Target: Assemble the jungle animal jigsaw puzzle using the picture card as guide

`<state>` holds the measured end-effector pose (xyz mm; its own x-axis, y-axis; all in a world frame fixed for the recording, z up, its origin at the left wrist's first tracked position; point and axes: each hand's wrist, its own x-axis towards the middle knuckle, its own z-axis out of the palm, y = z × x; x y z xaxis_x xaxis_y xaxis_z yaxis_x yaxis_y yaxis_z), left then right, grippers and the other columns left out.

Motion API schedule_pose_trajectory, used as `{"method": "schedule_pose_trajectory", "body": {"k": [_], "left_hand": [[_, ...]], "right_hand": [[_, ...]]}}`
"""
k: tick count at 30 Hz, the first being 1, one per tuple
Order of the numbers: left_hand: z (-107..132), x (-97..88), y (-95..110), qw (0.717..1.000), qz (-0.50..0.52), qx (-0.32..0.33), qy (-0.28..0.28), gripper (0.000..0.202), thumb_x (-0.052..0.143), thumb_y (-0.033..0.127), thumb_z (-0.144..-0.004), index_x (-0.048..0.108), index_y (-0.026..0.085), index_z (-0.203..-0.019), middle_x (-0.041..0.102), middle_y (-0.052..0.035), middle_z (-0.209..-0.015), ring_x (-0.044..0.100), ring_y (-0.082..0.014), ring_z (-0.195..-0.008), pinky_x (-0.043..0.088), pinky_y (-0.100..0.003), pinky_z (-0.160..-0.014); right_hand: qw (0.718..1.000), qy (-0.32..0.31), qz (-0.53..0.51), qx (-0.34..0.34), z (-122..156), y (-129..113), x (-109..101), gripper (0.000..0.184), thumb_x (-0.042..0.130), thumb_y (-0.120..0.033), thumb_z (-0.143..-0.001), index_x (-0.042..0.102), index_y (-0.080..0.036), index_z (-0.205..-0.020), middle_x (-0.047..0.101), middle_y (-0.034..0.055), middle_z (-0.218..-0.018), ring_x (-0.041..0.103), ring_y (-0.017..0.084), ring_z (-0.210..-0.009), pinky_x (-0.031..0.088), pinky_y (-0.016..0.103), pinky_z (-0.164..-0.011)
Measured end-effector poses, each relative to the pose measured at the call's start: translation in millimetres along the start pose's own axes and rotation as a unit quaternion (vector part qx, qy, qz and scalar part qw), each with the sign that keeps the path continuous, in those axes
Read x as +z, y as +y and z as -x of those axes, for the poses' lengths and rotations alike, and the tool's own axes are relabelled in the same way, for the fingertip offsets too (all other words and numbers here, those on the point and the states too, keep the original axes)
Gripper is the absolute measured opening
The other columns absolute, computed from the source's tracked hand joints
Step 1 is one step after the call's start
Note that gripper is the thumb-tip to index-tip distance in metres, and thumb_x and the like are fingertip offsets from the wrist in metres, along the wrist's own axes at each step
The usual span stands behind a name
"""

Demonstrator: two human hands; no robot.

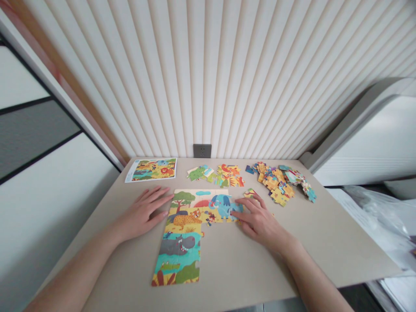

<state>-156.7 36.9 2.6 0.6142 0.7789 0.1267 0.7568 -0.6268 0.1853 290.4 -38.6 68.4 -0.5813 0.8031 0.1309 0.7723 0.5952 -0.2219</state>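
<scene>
A partly joined animal jigsaw point(185, 225) lies on the beige table point(227, 260), forming an L shape with a tree, elephant, leopard and hippo. My left hand point(146, 212) rests flat and open beside the puzzle's upper left edge, fingertips touching it. My right hand point(258, 219) lies with fingers stretched out on the puzzle's right end, pressing on the piece by the blue elephant point(222, 204). A loose piece point(249, 193) sits just above my right fingers.
A heap of loose pieces point(281, 182) lies at the back right, and smaller joined clusters point(216, 174) at the back middle. A reference picture card point(152, 169) is at the back left. A wall socket point(202, 151) sits in the ribbed wall behind.
</scene>
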Motion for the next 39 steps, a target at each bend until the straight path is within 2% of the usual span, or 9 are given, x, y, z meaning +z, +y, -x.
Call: {"method": "schedule_pose_trajectory", "body": {"k": [5, 10, 12, 16, 19, 21, 23, 28, 39], "left_hand": [[0, 0.4, -1, 1.0, 0.006, 0.005, 0.012, 0.056, 0.049, 0.05, -0.104, 0.041, 0.037, -0.158, 0.037, -0.0019, -0.167, 0.031, -0.0303, -0.156, 0.027, -0.055, -0.127], [0, -1.4, 1, 1.0, -0.001, 0.006, 0.01, 0.057, 0.049, 0.05, -0.104, 0.041, 0.036, -0.159, 0.039, -0.0028, -0.166, 0.033, -0.0302, -0.155, 0.027, -0.055, -0.127], [0, -2.0, 2, 1.0, -0.008, 0.006, 0.007, 0.059, 0.051, 0.052, -0.104, 0.041, 0.035, -0.159, 0.038, -0.0031, -0.167, 0.032, -0.0307, -0.155, 0.027, -0.055, -0.127], [2, -1.8, 1, 1.0, -0.019, 0.003, 0.003, 0.063, 0.053, 0.056, -0.102, 0.04, 0.035, -0.16, 0.036, -0.0027, -0.167, 0.031, -0.0312, -0.155, 0.027, -0.054, -0.127], [4, 0.0, -2, 1.0, -0.021, 0.003, 0.005, 0.066, 0.055, 0.058, -0.101, 0.038, 0.036, -0.16, 0.037, -0.002, -0.167, 0.031, -0.0311, -0.155, 0.028, -0.053, -0.127], [6, 1.4, -5, 1.0, -0.021, 0.004, 0.002, 0.067, 0.056, 0.058, -0.1, 0.037, 0.037, -0.16, 0.037, -0.0011, -0.167, 0.031, -0.0312, -0.155, 0.029, -0.053, -0.127], [7, 2.5, -8, 1.0, -0.02, 0.004, -0.001, 0.068, 0.057, 0.059, -0.1, 0.036, 0.038, -0.161, 0.037, -0.0002, -0.167, 0.032, -0.0307, -0.155, 0.03, -0.052, -0.127], [10, 3.4, -11, 1.0, -0.021, 0.01, 0.0, 0.073, 0.057, 0.058, -0.1, 0.028, 0.038, -0.164, 0.036, 0.0001, -0.168, 0.031, -0.0302, -0.156, 0.029, -0.051, -0.127], [10, -1.0, -9, 0.999, -0.031, 0.012, -0.024, 0.073, 0.059, 0.064, -0.097, 0.033, 0.04, -0.161, 0.033, 0.0014, -0.169, 0.029, -0.0326, -0.156, 0.03, -0.054, -0.126]], "right_hand": [[1.0, 0.001, -0.011, 0.0, 2, 1, 3, 0.042, 0.056, -0.02, -0.095, 0.069, -0.035, -0.132, 0.06, 0.0087, -0.142, 0.052, 0.031, -0.135, 0.026, 0.061, -0.121], [0.995, 0.042, -0.061, 0.064, 12, 23, 0, 0.057, 0.062, -0.043, -0.099, 0.051, -0.03, -0.153, 0.056, 0.0114, -0.15, 0.049, 0.031, -0.14, 0.035, 0.054, -0.118], [0.994, 0.036, -0.057, 0.088, 14, 31, 0, 0.059, 0.068, -0.051, -0.095, 0.056, -0.028, -0.148, 0.059, 0.0122, -0.147, 0.051, 0.033, -0.139, 0.036, 0.054, -0.116], [0.995, -0.004, -0.059, 0.076, 11, 32, 5, 0.045, 0.069, -0.049, -0.096, 0.067, -0.029, -0.136, 0.065, 0.0106, -0.141, 0.056, 0.031, -0.135, 0.035, 0.052, -0.117], [0.994, 0.006, -0.075, 0.075, 9, 30, 7, 0.058, 0.069, -0.048, -0.095, 0.056, -0.03, -0.148, 0.063, 0.0105, -0.145, 0.055, 0.031, -0.137, 0.033, 0.055, -0.119], [0.992, 0.037, -0.085, 0.08, 10, 33, 6, 0.059, 0.066, -0.047, -0.097, 0.051, -0.03, -0.152, 0.063, 0.0103, -0.146, 0.056, 0.03, -0.136, 0.036, 0.054, -0.118], [0.987, 0.092, -0.091, 0.098, 13, 41, 1, 0.042, 0.056, -0.042, -0.103, 0.061, -0.029, -0.142, 0.068, 0.0094, -0.139, 0.061, 0.028, -0.129, 0.044, 0.049, -0.112], [0.946, 0.218, -0.071, 0.23, 23, 66, -6, 0.031, 0.047, -0.037, -0.105, 0.073, -0.023, -0.116, 0.076, 0.0105, -0.114, 0.071, 0.027, -0.105, 0.054, 0.042, -0.092], [0.954, 0.137, -0.086, 0.254, 20, 65, 5, 0.031, 0.049, -0.038, -0.102, 0.074, -0.028, -0.117, 0.077, 0.0058, -0.114, 0.071, 0.026, -0.104, 0.054, 0.039, -0.087]]}}
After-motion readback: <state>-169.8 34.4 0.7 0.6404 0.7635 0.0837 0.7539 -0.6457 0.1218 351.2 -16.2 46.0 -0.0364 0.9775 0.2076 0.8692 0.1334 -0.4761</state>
